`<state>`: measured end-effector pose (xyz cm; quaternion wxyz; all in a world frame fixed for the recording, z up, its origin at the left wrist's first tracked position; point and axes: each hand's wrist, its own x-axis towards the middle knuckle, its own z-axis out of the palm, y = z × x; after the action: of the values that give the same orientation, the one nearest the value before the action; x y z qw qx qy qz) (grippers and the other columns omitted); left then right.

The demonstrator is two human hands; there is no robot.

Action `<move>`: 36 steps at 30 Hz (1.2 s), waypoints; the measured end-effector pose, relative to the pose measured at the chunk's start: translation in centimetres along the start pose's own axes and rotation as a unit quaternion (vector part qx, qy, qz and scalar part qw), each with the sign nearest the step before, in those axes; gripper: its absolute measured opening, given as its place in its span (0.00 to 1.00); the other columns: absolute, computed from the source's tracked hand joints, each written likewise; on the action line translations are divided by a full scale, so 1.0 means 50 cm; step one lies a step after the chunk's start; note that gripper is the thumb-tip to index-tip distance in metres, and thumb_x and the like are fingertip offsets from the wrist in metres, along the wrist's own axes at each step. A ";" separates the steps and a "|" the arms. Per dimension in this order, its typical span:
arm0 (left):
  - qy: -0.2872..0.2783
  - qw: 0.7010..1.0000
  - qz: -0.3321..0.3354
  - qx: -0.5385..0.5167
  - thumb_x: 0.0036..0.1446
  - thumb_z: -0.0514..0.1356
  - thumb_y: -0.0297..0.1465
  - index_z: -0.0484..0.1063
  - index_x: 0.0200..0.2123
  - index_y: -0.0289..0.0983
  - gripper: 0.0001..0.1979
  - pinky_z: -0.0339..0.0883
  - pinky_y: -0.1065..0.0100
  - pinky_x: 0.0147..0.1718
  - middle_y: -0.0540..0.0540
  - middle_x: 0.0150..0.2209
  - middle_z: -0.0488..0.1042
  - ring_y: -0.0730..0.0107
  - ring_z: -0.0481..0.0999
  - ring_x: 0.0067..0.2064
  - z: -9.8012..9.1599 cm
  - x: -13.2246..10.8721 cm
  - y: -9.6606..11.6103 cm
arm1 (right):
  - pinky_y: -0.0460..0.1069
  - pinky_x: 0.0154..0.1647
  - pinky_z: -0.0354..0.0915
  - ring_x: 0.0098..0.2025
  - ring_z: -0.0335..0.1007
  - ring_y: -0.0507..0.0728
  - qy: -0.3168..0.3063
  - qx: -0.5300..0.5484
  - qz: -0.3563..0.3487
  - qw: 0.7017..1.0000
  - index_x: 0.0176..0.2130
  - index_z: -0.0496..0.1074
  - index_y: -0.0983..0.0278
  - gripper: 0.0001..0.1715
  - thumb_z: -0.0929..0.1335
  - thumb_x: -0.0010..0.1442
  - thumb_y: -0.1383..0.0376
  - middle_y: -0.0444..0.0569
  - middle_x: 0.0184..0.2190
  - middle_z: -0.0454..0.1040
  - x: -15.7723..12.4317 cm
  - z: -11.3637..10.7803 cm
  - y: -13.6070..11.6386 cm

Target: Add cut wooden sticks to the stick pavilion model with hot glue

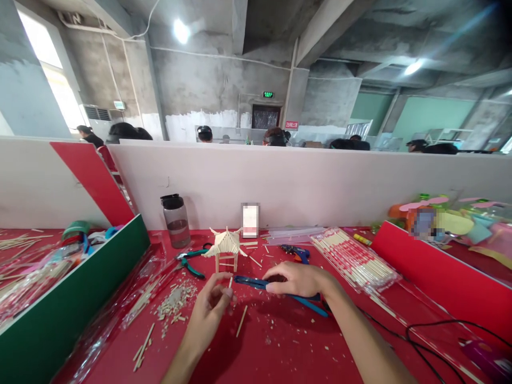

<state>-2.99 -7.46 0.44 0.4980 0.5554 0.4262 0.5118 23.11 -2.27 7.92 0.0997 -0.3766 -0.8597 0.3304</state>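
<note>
My left hand [212, 298] pinches a short thin wooden stick [231, 282] between thumb and fingers, close to the table's middle. In my right hand [298, 278] is a long blue plier-like tool [251, 282], gripped from above. Its tip points left and lies close to the stick; whether they touch I cannot tell. Light blue and dark handles stick out behind my right palm. Just beyond my hands stands a small pavilion model [226, 246] made of sticks, with upturned roof corners. Another loose stick [241, 321] rests on the red table below the tool.
Green-handled pliers [191, 264] and a pile of cut stick bits [176, 301] lie to the left. Behind are a water bottle [175, 221] and a blue glue gun [296, 253]. Bagged sticks [356, 258] and a black cable [420, 341] lie right. Green [80, 298] and red [440, 277] dividers flank the table.
</note>
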 end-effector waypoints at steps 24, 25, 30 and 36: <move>-0.035 0.997 -0.041 0.046 0.54 0.65 0.47 0.70 0.48 0.35 0.26 0.64 0.69 0.25 0.49 0.24 0.75 0.71 0.69 0.23 0.004 -0.001 0.003 | 0.46 0.37 0.63 0.36 0.76 0.56 -0.049 -0.032 -0.002 0.998 0.48 0.80 0.62 0.25 0.67 0.64 0.48 0.49 0.37 0.83 0.028 0.020 0.017; -0.035 0.997 -0.042 0.048 0.54 0.65 0.48 0.70 0.48 0.35 0.26 0.64 0.69 0.25 0.49 0.24 0.75 0.70 0.69 0.23 0.005 -0.001 0.004 | 0.46 0.38 0.62 0.37 0.76 0.56 -0.045 -0.037 -0.005 0.998 0.48 0.80 0.61 0.24 0.67 0.64 0.48 0.50 0.38 0.83 0.028 0.019 0.016; -0.029 0.997 -0.042 0.050 0.53 0.65 0.48 0.70 0.47 0.35 0.26 0.65 0.69 0.22 0.49 0.24 0.74 0.71 0.67 0.22 0.005 0.001 0.005 | 0.47 0.39 0.63 0.39 0.76 0.57 -0.040 -0.046 -0.004 0.998 0.48 0.81 0.61 0.24 0.67 0.64 0.49 0.50 0.40 0.83 0.027 0.019 0.009; -0.029 0.997 -0.039 0.066 0.54 0.64 0.48 0.70 0.48 0.34 0.27 0.65 0.69 0.22 0.48 0.25 0.75 0.70 0.69 0.22 0.001 0.002 -0.001 | 0.47 0.41 0.63 0.40 0.76 0.58 -0.041 -0.056 0.003 0.998 0.49 0.80 0.60 0.25 0.67 0.64 0.47 0.50 0.42 0.83 0.029 0.023 0.010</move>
<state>-2.93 -7.36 0.39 0.4922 0.5843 0.4655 0.4467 21.90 -1.54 6.61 0.0421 -0.3705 -0.8791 0.2970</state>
